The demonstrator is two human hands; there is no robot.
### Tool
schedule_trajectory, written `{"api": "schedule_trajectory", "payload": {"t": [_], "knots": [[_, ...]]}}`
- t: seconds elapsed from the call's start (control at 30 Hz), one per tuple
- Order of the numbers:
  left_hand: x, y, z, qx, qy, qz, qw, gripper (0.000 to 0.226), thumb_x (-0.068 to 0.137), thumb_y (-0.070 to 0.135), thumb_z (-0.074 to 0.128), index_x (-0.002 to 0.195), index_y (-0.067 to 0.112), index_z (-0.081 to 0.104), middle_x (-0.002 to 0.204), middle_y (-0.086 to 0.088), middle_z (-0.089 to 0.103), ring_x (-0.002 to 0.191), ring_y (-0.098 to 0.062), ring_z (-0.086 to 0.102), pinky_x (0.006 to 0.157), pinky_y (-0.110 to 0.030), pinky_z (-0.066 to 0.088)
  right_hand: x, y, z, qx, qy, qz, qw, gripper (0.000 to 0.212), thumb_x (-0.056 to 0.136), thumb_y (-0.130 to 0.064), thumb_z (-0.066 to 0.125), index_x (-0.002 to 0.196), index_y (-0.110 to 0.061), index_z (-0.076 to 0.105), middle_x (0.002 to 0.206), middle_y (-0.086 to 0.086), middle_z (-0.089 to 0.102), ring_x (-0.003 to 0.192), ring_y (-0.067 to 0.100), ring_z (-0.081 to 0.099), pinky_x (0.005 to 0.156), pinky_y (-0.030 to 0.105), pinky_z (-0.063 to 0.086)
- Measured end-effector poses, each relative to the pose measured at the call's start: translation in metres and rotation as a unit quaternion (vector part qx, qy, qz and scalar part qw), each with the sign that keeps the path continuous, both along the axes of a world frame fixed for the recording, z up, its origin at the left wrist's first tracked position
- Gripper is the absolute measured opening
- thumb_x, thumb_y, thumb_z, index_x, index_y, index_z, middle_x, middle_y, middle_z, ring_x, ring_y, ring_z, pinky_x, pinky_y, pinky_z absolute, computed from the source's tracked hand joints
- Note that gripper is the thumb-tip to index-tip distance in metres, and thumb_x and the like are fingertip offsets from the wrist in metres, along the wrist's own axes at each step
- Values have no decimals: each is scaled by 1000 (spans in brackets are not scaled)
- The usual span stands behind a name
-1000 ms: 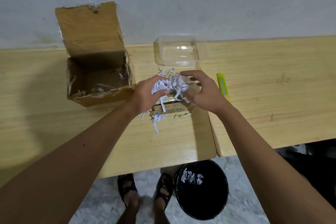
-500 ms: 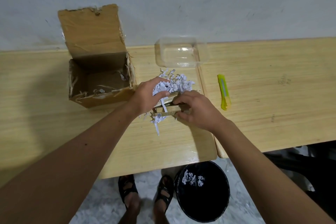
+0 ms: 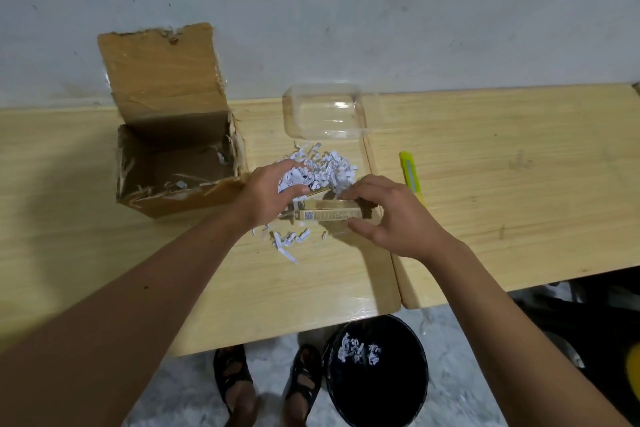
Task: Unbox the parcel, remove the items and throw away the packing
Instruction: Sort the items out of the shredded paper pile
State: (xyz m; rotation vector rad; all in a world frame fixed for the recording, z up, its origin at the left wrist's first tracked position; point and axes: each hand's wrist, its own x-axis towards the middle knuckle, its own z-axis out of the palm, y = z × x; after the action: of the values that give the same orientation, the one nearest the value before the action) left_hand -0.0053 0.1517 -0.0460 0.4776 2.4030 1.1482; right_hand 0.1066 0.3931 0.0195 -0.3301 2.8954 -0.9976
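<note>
Two hands working over a flat tan box amid shredded paper on a wooden table.
From left: the opened cardboard parcel (image 3: 176,163) stands with its flap up; the left hand (image 3: 268,198) curls round a clump of shredded paper (image 3: 322,172); the right hand (image 3: 391,215) pinches the flat tan box (image 3: 329,215) between fingers and thumb. A clear plastic container (image 3: 323,114) sits behind, a yellow utility knife (image 3: 410,175) to the right, a black bin (image 3: 375,371) on the floor below the table (image 3: 519,184).
</note>
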Motion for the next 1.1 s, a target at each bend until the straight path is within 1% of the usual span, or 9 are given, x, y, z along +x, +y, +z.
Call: {"api": "schedule_trajectory", "payload": {"t": [0.07, 0.17, 0.27, 0.47, 0.6, 0.7, 0.83, 1.0, 1.1], "knots": [[1, 1, 0, -8, 4, -1, 1000, 55, 93, 35, 74, 141, 13, 59, 127, -15, 71, 112, -39, 66, 87, -36, 49, -5, 16, 14, -11, 8, -26, 1000, 38, 80, -17, 85, 116, -14, 74, 105, -5, 61, 82, 4, 57, 81, 11, 44], [1, 0, 0, -1, 3, 1, 1000, 58, 90, 42, 75, 140, 15, 61, 132, -13, 69, 124, -35, 62, 104, -44, 48, -22, 42, 20, 3, 27, -79, 997, 40, 81, -16, 85, 120, -13, 74, 102, -4, 59, 81, 0, 57, 81, 7, 41], [0, 1, -1, 0, 8, 4, 1000, 67, 87, 48, 73, 142, 12, 59, 137, -15, 66, 130, -35, 59, 111, -46, 44, -43, 65, 8, 49, 29, -128, 990, 41, 82, -16, 83, 122, -15, 73, 103, -4, 59, 82, 6, 57, 84, 22, 50], [-3, 1, -7, -27, 55, -26, 998, 56, 90, 31, 79, 137, 5, 62, 120, -25, 71, 100, -59, 59, 90, -43, 51, -75, 80, -28, 82, -12, -153, 985, 42, 82, -6, 79, 123, -12, 72, 111, 2, 64, 98, 20, 64, 92, 35, 53], [-2, -1, -8, -33, 76, -50, 995, 55, 89, 36, 79, 134, 8, 65, 116, -17, 74, 85, -47, 62, 83, -29, 45, -86, 81, -40, 76, -11, -162, 984, 43, 80, -11, 82, 122, -10, 73, 111, 5, 66, 99, 21, 64, 87, 22, 44], [-4, -2, -7, -11, 72, -50, 996, 66, 82, 61, 66, 130, 15, 67, 113, -8, 75, 95, -30, 70, 91, -40, 54, -90, 81, -41, 64, 2, -162, 985, 42, 78, -9, 83, 119, -8, 74, 109, 8, 68, 99, 23, 66, 88, 20, 42], [-4, -2, -5, -4, 64, -38, 997, 62, 82, 60, 66, 128, 18, 69, 113, -8, 75, 97, -29, 70, 93, -44, 54, -92, 81, -39, 53, 2, -164, 985, 48, 77, -7, 84, 123, -8, 72, 114, 9, 68, 102, 21, 65, 87, 12, 40], [-3, -2, -2, 9, 77, -49, 996, 40, 90, 38, 77, 126, 23, 69, 101, -11, 76, 57, -10, 55, 77, -37, 54, -85, 78, -31, 27, 24, -169, 985, 46, 76, -5, 86, 120, -9, 72, 113, 0, 63, 85, -19, 58, 81, -2, 37], [-2, -4, -2, 11, 87, -47, 995, 47, 87, 46, 76, 126, 20, 69, 89, -13, 74, 55, -10, 55, 71, -36, 51, -82, 73, -28, 31, 33, -164, 985, 44, 77, -9, 87, 118, -14, 73, 116, -1, 64, 94, 0, 63, 89, 11, 44]]}}
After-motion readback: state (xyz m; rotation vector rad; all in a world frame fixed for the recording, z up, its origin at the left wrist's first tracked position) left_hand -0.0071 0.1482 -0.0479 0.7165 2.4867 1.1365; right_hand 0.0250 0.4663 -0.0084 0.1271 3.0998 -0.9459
